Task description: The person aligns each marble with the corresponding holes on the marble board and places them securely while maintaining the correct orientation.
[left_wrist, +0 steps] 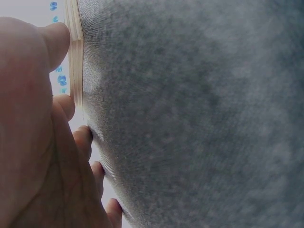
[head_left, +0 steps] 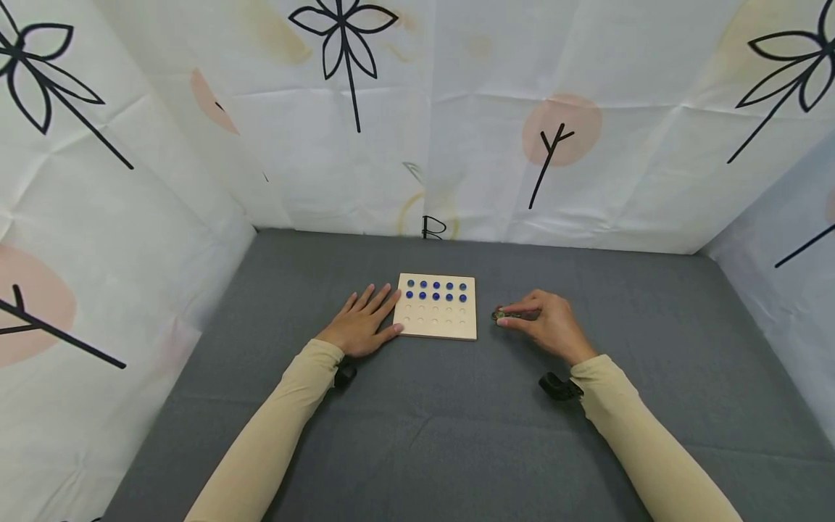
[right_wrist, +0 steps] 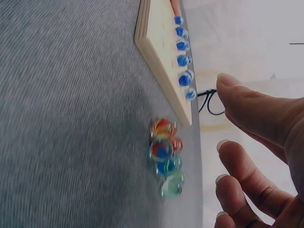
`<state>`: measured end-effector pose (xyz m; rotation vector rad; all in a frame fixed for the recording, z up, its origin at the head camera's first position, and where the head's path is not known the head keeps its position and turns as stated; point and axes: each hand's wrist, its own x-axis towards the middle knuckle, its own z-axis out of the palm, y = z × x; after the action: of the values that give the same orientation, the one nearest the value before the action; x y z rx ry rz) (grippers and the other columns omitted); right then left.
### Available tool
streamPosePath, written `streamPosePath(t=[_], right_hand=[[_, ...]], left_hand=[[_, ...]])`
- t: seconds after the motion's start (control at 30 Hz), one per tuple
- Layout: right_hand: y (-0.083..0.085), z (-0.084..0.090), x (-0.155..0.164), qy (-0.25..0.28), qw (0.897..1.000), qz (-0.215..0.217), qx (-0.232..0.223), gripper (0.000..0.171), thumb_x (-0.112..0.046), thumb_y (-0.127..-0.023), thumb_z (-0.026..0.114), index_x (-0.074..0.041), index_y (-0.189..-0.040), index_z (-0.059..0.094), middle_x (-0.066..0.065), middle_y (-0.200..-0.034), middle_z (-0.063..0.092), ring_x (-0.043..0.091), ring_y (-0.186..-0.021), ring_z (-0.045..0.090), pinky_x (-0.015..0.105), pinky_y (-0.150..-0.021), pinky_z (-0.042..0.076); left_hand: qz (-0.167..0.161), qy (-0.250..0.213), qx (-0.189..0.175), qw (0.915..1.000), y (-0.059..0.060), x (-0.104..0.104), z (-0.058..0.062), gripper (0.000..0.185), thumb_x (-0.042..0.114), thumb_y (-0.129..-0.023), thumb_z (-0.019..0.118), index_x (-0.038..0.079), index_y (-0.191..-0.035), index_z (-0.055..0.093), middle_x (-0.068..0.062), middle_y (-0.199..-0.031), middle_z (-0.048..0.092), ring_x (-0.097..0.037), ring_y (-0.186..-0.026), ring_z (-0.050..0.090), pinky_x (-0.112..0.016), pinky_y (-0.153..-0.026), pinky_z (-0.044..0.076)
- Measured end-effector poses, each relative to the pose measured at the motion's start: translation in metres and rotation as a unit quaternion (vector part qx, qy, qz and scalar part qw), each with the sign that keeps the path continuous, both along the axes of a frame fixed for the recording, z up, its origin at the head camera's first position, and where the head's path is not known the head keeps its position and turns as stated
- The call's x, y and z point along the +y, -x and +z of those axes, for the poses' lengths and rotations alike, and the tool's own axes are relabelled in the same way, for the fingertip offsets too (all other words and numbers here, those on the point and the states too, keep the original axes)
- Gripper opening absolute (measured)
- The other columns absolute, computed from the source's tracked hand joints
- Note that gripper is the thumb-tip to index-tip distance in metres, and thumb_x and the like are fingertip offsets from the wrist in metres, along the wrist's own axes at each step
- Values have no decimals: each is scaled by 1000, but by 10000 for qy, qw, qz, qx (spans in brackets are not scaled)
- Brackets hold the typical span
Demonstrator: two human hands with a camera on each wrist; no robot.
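Note:
A pale wooden board [head_left: 435, 330] with rows of round hollows lies flat on the grey cloth. Blue marbles [head_left: 436, 296] fill its two far rows, while the nearer hollows hold none. My left hand [head_left: 360, 325] rests palm down with fingers spread, its thumb and index fingertip at the board's left edge. To the right of the board, my right hand [head_left: 548, 322] hovers with thumb and fingers apart over a small cluster of loose marbles [right_wrist: 166, 154]. These are glass with red, orange, blue and green swirls. In the right wrist view nothing sits between the fingers.
Grey cloth [head_left: 417, 435] covers the tabletop. White sheets [head_left: 470, 167] printed with black plant shapes and pink discs stand along the back and both sides. A black wrist camera [head_left: 559, 387] is strapped at the right wrist.

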<state>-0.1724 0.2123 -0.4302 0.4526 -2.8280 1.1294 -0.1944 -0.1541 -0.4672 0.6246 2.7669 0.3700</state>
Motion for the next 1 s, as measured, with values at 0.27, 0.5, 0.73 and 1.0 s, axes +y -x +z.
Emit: streamPosePath(t=[0.27,0.5,0.73,1.0], right_hand=[[4,-1,-16,92,9999,40,-32,23,-22,-84,86,-11,-104,83,6,-90,66,21,-82,58,34,-68,46],[8,0,-32,294,9994,195,-18,22,-20,-84,86,-10,-103,83,3,-89,66,19,-79,57,34,-66,46],[11,1,-48,358,9989,280,-70,22,-23,-86,85,-11,-104,83,2,-90,66,20,-81,58,35,-67,48],[15,0,-66,441,9982,349,-203,21,-25,-86,85,-12,-103,83,1,-90,66,21,-83,59,37,-71,50]], left_hand=[[-2,46,22,10000,0,0,-1,74,57,-107,37,21,-165,9,-4,-170,4,-30,-156,-4,-53,-124,-3],[-23,97,-1,10000,-2,0,2,74,57,-107,36,20,-165,9,-5,-170,5,-31,-156,-4,-53,-124,-3],[-46,89,33,9999,-2,2,3,73,55,-108,37,18,-165,11,-8,-170,6,-33,-156,-2,-54,-124,-1],[-20,13,32,10000,1,0,-2,74,58,-107,37,21,-165,10,-5,-170,5,-31,-156,-3,-53,-124,-3]])
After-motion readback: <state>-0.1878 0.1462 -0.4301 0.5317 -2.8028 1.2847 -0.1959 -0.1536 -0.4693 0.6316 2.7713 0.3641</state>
